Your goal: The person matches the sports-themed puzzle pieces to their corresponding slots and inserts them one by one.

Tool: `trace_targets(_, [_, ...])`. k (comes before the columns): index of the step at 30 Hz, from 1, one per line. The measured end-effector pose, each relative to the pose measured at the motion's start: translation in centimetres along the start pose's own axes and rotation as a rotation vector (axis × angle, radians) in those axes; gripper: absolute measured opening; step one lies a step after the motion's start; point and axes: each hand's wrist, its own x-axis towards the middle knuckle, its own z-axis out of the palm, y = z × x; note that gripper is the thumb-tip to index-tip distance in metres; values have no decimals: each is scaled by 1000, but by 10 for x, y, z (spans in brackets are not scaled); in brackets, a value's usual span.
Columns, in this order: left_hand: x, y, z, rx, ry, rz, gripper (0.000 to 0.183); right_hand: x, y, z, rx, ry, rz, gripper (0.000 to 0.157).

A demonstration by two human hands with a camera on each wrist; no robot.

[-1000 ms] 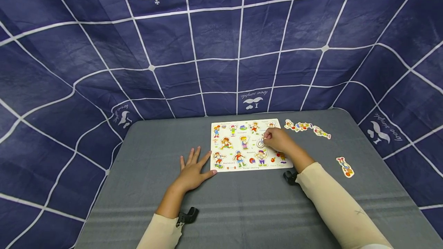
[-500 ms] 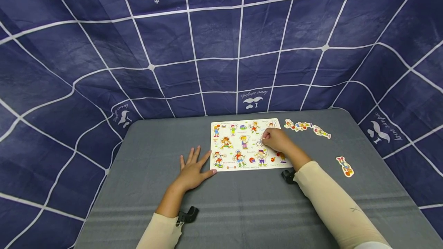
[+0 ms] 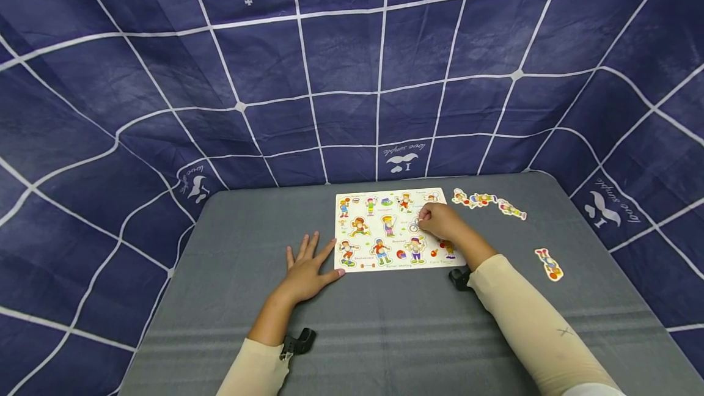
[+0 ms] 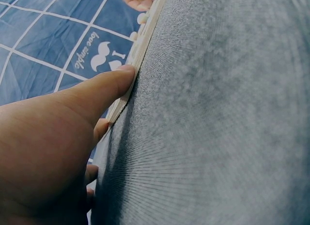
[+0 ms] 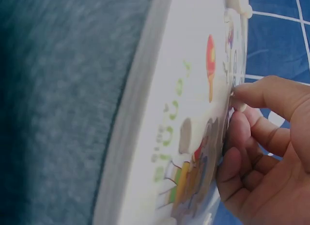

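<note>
A wooden peg puzzle board (image 3: 374, 243) with sports figures lies on the grey table. My right hand (image 3: 440, 222) is over its right part, pinching the small pale knob (image 5: 238, 105) of a puzzle piece between thumb and finger. That piece shows a bicycle wheel (image 3: 414, 225) beside the fingertips; the hand hides the rest of it. At the board's left edge, my left hand (image 3: 304, 275) lies with fingers spread. Its thumb (image 4: 121, 79) presses on the near corner, and the index fingertip touches the left side.
Several loose puzzle pieces (image 3: 483, 200) lie in a row right of the board. One more piece (image 3: 549, 264) lies alone farther right on the grey cloth (image 3: 385, 329). A blue curtain with white lines (image 3: 341, 66) encloses the back and sides.
My right hand shifts slightly left and back over the same spot, still pinching the bicycle piece. The left hand stays in place.
</note>
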Motion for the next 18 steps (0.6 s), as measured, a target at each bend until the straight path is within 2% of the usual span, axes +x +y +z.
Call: trace_targets(18, [1, -1, 0, 19, -21, 0, 80, -3, 1, 2, -20, 22, -9, 7])
